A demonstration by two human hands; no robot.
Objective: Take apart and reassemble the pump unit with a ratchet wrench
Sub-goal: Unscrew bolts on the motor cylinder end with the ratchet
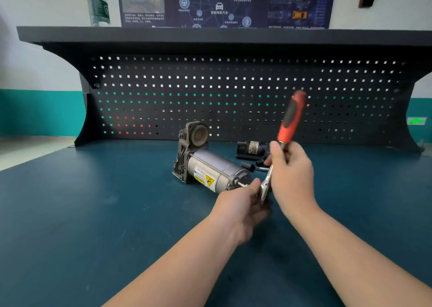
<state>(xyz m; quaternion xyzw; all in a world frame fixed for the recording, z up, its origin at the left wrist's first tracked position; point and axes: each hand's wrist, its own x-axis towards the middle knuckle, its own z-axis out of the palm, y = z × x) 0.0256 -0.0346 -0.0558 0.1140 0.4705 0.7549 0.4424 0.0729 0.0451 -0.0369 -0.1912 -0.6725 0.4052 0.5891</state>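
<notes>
Far left on the top shelf I see a clear water bottle standing upright, and just right of it a dark poster on the wall. Below the shelf runs a black pegboard across the far edge of the dark blue bench top.

Near the middle of the bench lies the pump unit on its side, its finned cast head and round port toward the far left, its grey motor cylinder with a yellow warning label pointing near and right.

At the cylinder's near right end I have my left hand, fingers curled around the head end of the ratchet wrench, holding it against a small bolt or stud that sticks out of the pump there; I cannot tell whether a socket is seated on it.

My right hand is just right of the left, fingers wrapped around the wrench's metal shank below the grip. The red and black handle rises up and away from me, tilted slightly right, in front of the pegboard.

Behind my right hand, further back on the bench, rests a black cylindrical part with a shiny patch, and a smaller dark piece lies between it and the pump.
</notes>
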